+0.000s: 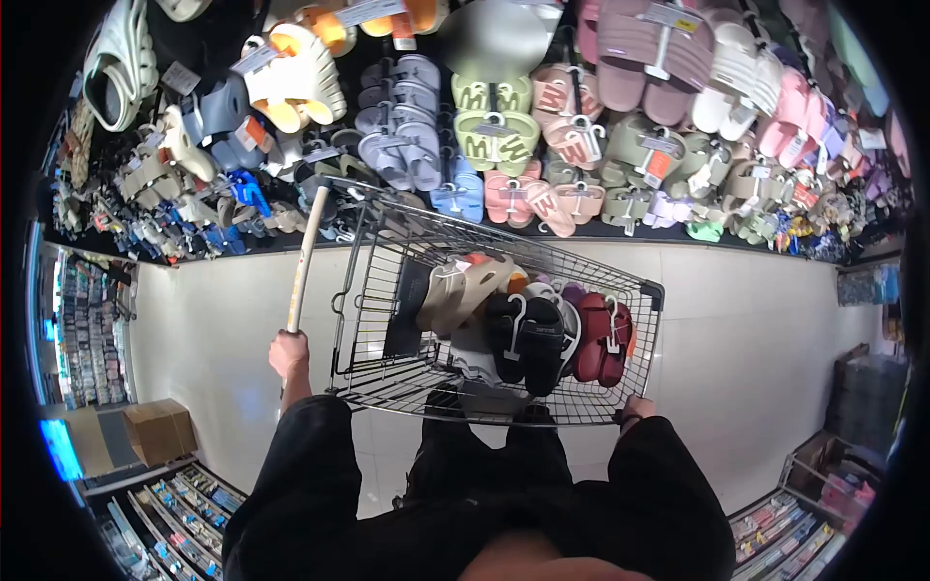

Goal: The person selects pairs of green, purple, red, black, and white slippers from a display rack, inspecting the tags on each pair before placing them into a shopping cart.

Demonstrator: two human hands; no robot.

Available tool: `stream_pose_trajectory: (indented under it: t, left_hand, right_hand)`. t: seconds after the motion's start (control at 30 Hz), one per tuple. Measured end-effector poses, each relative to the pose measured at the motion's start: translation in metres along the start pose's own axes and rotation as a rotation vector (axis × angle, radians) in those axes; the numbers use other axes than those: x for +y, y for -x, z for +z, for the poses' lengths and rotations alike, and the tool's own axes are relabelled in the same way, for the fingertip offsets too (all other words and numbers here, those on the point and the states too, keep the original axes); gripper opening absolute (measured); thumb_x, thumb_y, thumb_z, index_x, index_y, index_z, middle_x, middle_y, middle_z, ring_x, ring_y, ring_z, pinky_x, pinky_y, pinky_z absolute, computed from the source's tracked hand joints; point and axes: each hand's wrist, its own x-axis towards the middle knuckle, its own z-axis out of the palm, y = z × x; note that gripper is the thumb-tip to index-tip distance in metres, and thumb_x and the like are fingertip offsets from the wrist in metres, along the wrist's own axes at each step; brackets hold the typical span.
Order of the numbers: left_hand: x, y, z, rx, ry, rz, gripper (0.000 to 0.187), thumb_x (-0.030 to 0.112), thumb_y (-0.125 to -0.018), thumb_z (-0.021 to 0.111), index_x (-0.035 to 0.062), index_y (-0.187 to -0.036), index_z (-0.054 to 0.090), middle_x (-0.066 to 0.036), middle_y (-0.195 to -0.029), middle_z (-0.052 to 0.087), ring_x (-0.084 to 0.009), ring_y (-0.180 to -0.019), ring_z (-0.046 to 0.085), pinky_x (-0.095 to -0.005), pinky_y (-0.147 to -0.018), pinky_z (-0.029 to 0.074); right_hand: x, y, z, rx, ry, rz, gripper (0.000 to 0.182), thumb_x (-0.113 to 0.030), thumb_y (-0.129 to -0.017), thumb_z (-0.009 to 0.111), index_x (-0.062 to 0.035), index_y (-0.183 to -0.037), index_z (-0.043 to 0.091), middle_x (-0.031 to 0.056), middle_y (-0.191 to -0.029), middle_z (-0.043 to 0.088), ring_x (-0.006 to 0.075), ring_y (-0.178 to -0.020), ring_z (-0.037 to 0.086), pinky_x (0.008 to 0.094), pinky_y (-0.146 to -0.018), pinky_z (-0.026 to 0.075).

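Observation:
A wire shopping cart [494, 228] stands sideways in front of me. My left hand [289, 356] is closed around the near end of its pale push handle [308, 247]. At the cart's lower right corner, my right hand [636, 409] is closed on the wire basket; its fingers are partly hidden. Inside the basket lie black slippers [528, 339] on a white hanger, dark red slippers [602, 341] on another hanger, and beige clogs [463, 290]. More footwear sits among them, partly covered.
Beyond the cart, a wall display holds many hanging slippers, among them green ones [496, 131] and mauve ones [654, 58]. A cardboard box [160, 432] stands at left. Shelves of small goods [174, 513] are behind me on both sides. Pale tiled floor [223, 320] surrounds the cart.

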Motion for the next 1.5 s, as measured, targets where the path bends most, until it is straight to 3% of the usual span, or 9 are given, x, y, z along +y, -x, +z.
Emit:
stream_pose_trajectory:
  t: [0.03,0.17,0.27,0.9,1.2,1.4,1.5]
  left_hand:
    - [0.003,0.004,-0.001,-0.006,-0.002,0.003,0.029,0.029,-0.080,0.056,0.0054,-0.083,0.071,-0.020,-0.084,0.069,-0.0379,-0.081,0.068,-0.0458,-0.073,0.055]
    - [0.021,0.023,-0.008,-0.047,0.006,0.016,0.030,0.030,-0.081,0.055,0.0045,-0.086,0.071,-0.020,-0.088,0.070,-0.0380,-0.084,0.068,-0.0462,-0.074,0.055]
    - [0.022,0.043,-0.007,-0.028,0.024,0.031,0.031,0.029,-0.081,0.055,0.0036,-0.087,0.070,-0.020,-0.089,0.070,-0.0382,-0.084,0.068,-0.0467,-0.074,0.055]
    - [0.054,0.134,-0.032,-0.038,0.089,0.039,0.029,0.028,-0.081,0.057,0.0025,-0.088,0.070,-0.020,-0.086,0.069,-0.0384,-0.082,0.068,-0.0479,-0.073,0.054]
    - [0.073,0.134,-0.045,-0.023,0.135,0.009,0.029,0.026,-0.081,0.056,0.0020,-0.087,0.070,-0.020,-0.086,0.069,-0.0389,-0.082,0.067,-0.0476,-0.074,0.054]
    - [0.087,0.123,-0.048,0.000,0.188,0.014,0.028,0.027,-0.080,0.056,0.0031,-0.087,0.069,-0.021,-0.084,0.069,-0.0395,-0.082,0.067,-0.0480,-0.073,0.054]
    - [0.076,0.114,-0.029,-0.011,0.159,0.016,0.028,0.029,-0.081,0.056,0.0040,-0.087,0.068,-0.020,-0.084,0.069,-0.0394,-0.080,0.067,-0.0486,-0.072,0.053]
  right_hand:
    - [0.006,-0.003,0.003,0.049,-0.073,0.104,0.034,-0.028,-0.079,0.057,0.0028,-0.089,0.070,0.0257,-0.093,0.067,0.0419,-0.091,0.065,0.0471,-0.082,0.052]
    - [0.033,-0.029,0.007,0.109,-0.022,0.121,0.033,-0.026,-0.078,0.058,0.0022,-0.090,0.070,0.0250,-0.093,0.068,0.0394,-0.093,0.066,0.0458,-0.082,0.053]
    - [0.030,-0.012,-0.026,0.104,-0.118,0.165,0.033,-0.025,-0.077,0.059,0.0016,-0.091,0.070,0.0243,-0.093,0.068,0.0380,-0.093,0.066,0.0458,-0.082,0.053]
    - [0.046,-0.070,-0.105,0.176,-0.229,0.067,0.031,-0.021,-0.074,0.058,0.0032,-0.089,0.070,0.0248,-0.093,0.068,0.0381,-0.092,0.066,0.0442,-0.083,0.052]
    - [0.009,-0.101,-0.124,0.163,-0.278,0.049,0.031,-0.020,-0.073,0.058,0.0046,-0.090,0.070,0.0254,-0.094,0.068,0.0386,-0.093,0.066,0.0439,-0.084,0.052]
    - [-0.007,-0.129,-0.124,0.158,-0.222,-0.104,0.031,-0.024,-0.076,0.056,0.0001,-0.087,0.071,0.0230,-0.088,0.068,0.0375,-0.091,0.066,0.0437,-0.082,0.052]
    - [-0.016,-0.150,-0.129,0.027,-0.190,-0.170,0.032,-0.026,-0.076,0.057,-0.0008,-0.088,0.072,0.0230,-0.091,0.068,0.0374,-0.092,0.066,0.0429,-0.083,0.052]
